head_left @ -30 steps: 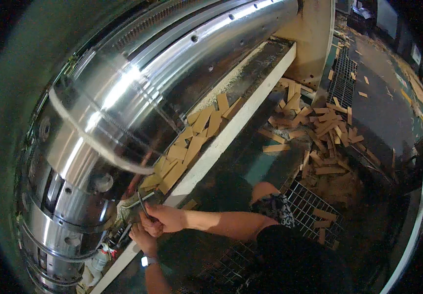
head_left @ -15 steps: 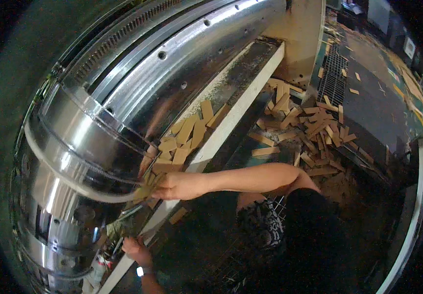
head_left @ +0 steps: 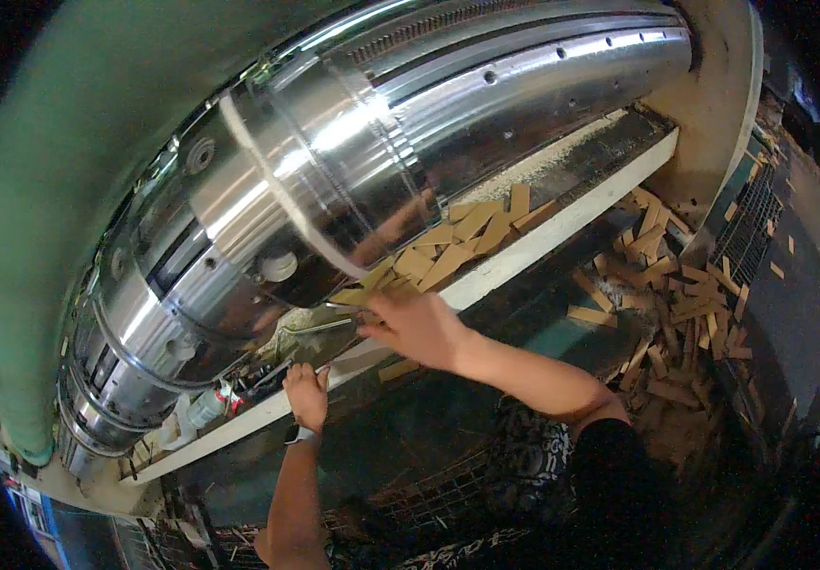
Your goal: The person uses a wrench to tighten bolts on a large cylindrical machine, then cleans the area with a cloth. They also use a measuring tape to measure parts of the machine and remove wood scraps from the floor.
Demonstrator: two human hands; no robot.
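Note:
My left hand (head_left: 306, 394), with a watch on its wrist, rests at the pale rail (head_left: 514, 271) of the machine's trough, fingers bent over the edge and thumb apart; it appears to hold nothing. Farther right, my right hand (head_left: 419, 326) reaches over the same rail with its fingers curled in. Its fingertips are beside the loose cardboard strips (head_left: 452, 256) piled in the trough. A thin metal rod (head_left: 320, 326) lies with one end close to those fingers; whether they grip it or a strip is hidden.
Above the trough stretches a large shiny metal roller (head_left: 334, 142) with rings and bolt holes, below a green cover (head_left: 77, 171). A bottle (head_left: 206, 408) stands in the trough's left part. Cut strips (head_left: 685, 294) heap on the floor at right, near a metal grate (head_left: 744, 228).
The view has shifted, so the roller and trough sit farther right and more of the left end shows. My right hand has moved slightly back from the strips, its fingers curled.

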